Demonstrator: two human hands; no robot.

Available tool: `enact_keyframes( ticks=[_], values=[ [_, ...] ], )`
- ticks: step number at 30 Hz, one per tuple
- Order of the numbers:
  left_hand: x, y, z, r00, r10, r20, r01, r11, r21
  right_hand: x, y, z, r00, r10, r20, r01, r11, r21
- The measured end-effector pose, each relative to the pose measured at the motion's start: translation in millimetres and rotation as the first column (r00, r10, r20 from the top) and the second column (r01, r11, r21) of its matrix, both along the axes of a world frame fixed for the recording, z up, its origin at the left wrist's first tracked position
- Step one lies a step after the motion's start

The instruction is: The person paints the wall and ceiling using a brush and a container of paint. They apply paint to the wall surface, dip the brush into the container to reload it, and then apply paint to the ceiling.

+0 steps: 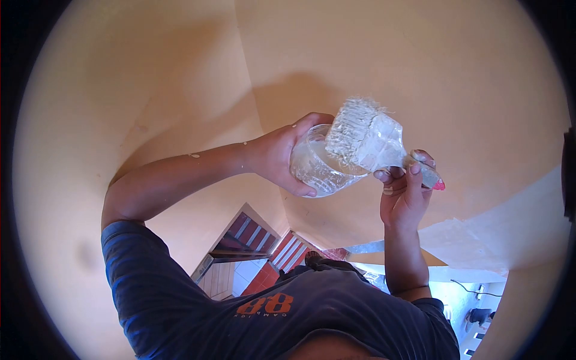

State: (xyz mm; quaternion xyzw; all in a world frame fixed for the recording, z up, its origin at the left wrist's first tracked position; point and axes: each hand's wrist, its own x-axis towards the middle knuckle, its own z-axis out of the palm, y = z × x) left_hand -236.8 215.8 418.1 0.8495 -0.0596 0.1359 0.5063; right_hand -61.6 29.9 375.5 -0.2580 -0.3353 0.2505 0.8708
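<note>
My left hand [282, 157] is wrapped around a clear plastic container [313, 171], its thumb along the near side. Whitish smears coat the container's wall. In my right hand [408, 195] is a wide paintbrush [375, 139], pinched by its short handle between thumb and fingers. White paint cakes the brush's bristles and ferrule, and the handle ends in a pink-red tip. The bristles point left and overlap the container's mouth in this view, hiding part of the rim. Pale specks of paint dot my left forearm and my right fingers.
Peach-coloured walls [462, 78] meet at a corner behind the hands. A whitish patch [498, 222] covers the lower right wall. Below are a doorway [245, 231], red and white floor tiles [261, 281], and a dark cable [477, 290] at the right.
</note>
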Motion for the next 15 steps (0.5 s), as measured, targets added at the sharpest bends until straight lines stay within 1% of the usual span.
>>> enact_keyframes(
  ticks=[1,2,4,5,7,8,10,14,15],
  values=[
    [0.1,0.4,0.3,1.0,-0.004,-0.015,0.004,1.0,-0.006,0.4,0.0,-1.5,0.997,0.04,-0.064,-0.039,0.999,0.023],
    [3.9,-0.6,4.5,1.0,-0.006,-0.019,0.006,1.0,-0.001,3.5,-1.3,1.6,0.997,0.039,-0.068,-0.037,0.999,0.028],
    [4.7,0.7,2.3,1.0,0.011,0.005,-0.011,0.999,0.046,1.8,-0.8,0.8,0.997,0.023,-0.075,-0.021,0.999,0.029],
    [4.4,2.0,-0.5,1.0,0.011,0.004,-0.011,0.999,0.049,-0.2,-0.2,1.9,0.997,0.023,-0.077,-0.021,0.999,0.032],
    [4.2,2.9,-2.5,1.0,-0.014,0.013,0.014,1.0,-0.002,-4.2,0.0,7.4,0.999,-0.023,-0.045,0.024,0.999,0.022],
    [3.4,3.4,-2.3,1.0,-0.014,0.013,0.014,1.0,0.0,-4.7,0.8,7.6,0.999,-0.023,-0.045,0.024,0.999,0.024],
    [2.7,1.1,2.6,1.0,0.013,-0.026,-0.012,0.999,0.03,-4.0,1.2,7.5,0.997,-0.07,-0.038,0.069,0.997,-0.025],
    [3.2,1.4,0.4,1.0,0.005,-0.008,-0.005,1.0,-0.002,-0.6,0.6,2.5,0.998,-0.061,-0.03,0.061,0.998,-0.018],
    [3.8,1.1,1.0,1.0,0.003,-0.008,-0.003,1.0,0.004,1.1,-1.8,1.2,0.998,-0.019,-0.061,0.02,1.0,0.011]
  ],
)
